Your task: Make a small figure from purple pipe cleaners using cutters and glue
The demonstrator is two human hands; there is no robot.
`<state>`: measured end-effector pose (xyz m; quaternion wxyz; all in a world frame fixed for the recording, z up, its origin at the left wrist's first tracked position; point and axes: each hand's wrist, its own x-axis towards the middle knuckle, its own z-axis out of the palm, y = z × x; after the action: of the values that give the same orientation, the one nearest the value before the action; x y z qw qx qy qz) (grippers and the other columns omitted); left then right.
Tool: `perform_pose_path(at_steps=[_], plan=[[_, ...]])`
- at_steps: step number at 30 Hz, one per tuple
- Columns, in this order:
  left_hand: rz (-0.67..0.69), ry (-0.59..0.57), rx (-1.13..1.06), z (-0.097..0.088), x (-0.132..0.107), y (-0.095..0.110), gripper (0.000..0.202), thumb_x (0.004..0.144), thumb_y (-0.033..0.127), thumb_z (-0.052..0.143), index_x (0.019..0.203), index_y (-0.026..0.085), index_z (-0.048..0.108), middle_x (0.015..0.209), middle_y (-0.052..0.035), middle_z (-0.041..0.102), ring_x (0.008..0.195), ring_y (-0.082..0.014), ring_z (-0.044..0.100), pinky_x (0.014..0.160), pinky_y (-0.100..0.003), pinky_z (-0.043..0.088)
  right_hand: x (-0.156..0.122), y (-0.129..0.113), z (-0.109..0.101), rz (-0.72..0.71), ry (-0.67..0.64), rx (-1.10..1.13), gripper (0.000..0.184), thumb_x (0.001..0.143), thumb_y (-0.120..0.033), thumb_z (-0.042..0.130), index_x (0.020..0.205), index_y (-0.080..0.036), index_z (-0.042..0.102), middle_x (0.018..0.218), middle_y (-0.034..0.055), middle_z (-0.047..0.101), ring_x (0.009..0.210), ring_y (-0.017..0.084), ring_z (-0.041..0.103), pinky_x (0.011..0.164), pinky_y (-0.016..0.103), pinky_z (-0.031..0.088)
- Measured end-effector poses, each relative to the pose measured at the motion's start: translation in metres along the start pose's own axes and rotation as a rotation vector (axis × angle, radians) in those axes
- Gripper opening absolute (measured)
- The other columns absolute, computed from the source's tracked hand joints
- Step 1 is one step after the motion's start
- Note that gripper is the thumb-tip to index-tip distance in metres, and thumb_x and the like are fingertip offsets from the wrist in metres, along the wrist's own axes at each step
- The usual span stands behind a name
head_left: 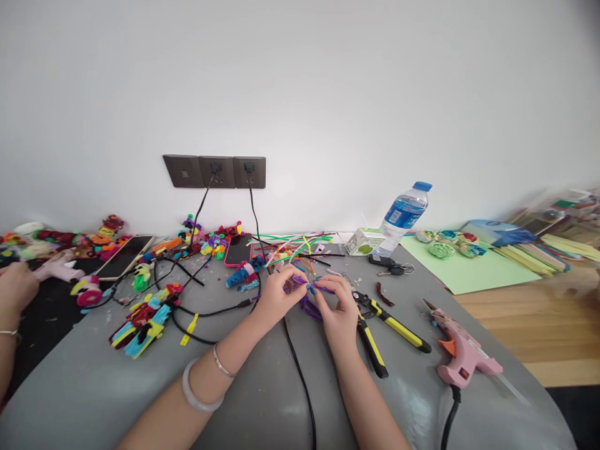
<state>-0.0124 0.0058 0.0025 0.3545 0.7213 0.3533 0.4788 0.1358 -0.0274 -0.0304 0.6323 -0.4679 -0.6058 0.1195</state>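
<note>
Both of my hands meet over the middle of the grey table. My left hand (282, 290) pinches one part of a purple pipe cleaner (310, 309), and my right hand (338, 306) pinches it close by. Part of the purple piece loops down between the hands; the rest is hidden by my fingers. Just right of my right hand lie yellow-and-black pliers (396, 326), with their handles apart. Behind my hands is a pile of loose pipe cleaners (293, 245) in green, white, orange and other colours.
A pink glue gun (469, 356) lies at the right. Behind stand a water bottle (404, 219) and a carton (364, 241), near keys (397, 269). Black cables (300, 375) cross the table. Fuzzy figures (149, 322) lie left, near another person's hand (17, 287) and pink glue gun (59, 267).
</note>
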Motion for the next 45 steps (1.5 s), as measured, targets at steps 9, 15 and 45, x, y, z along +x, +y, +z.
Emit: perform_pose_path(at_steps=[9, 15, 45], plan=[[-0.019, 0.0, 0.027, 0.001, 0.0, -0.001, 0.005, 0.08, 0.017, 0.059, 0.082, 0.017, 0.063, 0.081, -0.0024, 0.066, 0.075, -0.015, 0.06, 0.063, -0.023, 0.044, -0.001, -0.002, -0.001, -0.025, 0.001, -0.084, 0.006, 0.087, -0.023, 0.062, 0.082, -0.024, 0.064, 0.086, 0.0038, 0.065, 0.086, 0.023, 0.059, 0.079, 0.039, 0.042], [-0.018, 0.017, 0.045, 0.002, 0.0, -0.003, 0.004, 0.08, 0.019, 0.06, 0.081, 0.017, 0.063, 0.081, -0.0028, 0.067, 0.076, -0.0153, 0.061, 0.062, -0.023, 0.044, 0.0, -0.006, 0.002, 0.009, -0.057, 0.028, 0.006, 0.088, -0.019, 0.056, 0.085, -0.023, 0.058, 0.088, 0.0046, 0.062, 0.088, 0.022, 0.058, 0.081, 0.039, 0.044], [-0.244, 0.593, -0.423, -0.037, 0.024, -0.027, 0.03, 0.067, 0.039, 0.077, 0.081, 0.016, 0.064, 0.069, 0.001, 0.06, 0.058, -0.009, 0.055, 0.052, -0.02, 0.045, -0.002, 0.008, 0.004, 0.27, 0.064, 0.342, 0.014, 0.091, -0.035, 0.059, 0.089, -0.022, 0.055, 0.094, 0.006, 0.062, 0.081, 0.019, 0.059, 0.07, 0.033, 0.048]])
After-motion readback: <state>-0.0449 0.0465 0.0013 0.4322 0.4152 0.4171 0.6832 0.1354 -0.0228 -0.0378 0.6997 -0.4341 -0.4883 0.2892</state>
